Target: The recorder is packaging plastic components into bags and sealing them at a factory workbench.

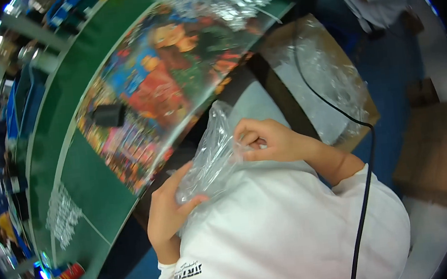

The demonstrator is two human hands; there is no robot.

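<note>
A crumpled clear plastic bag (207, 160) hangs in front of my white shirt, just off the table's near edge. My left hand (169, 206) grips its lower left side, thumb and fingers on either side of the film. On the other side my right hand (267, 139) has curled fingers pinching the bag's right edge. Whether anything lies inside the bag I cannot make out. Beyond the hands, a colourful printed sheet (168, 93) under a glossy clear cover lies on the green table (94, 168).
A small dark block (109, 116) rests on the sheet. Silvery wrapped pieces lie in a pile (226, 2) at the far end and a smaller heap (64, 216) at left. To my right stands a cardboard box (361, 86) of clear plastic bags. A black cable (370, 179) hangs across the right side.
</note>
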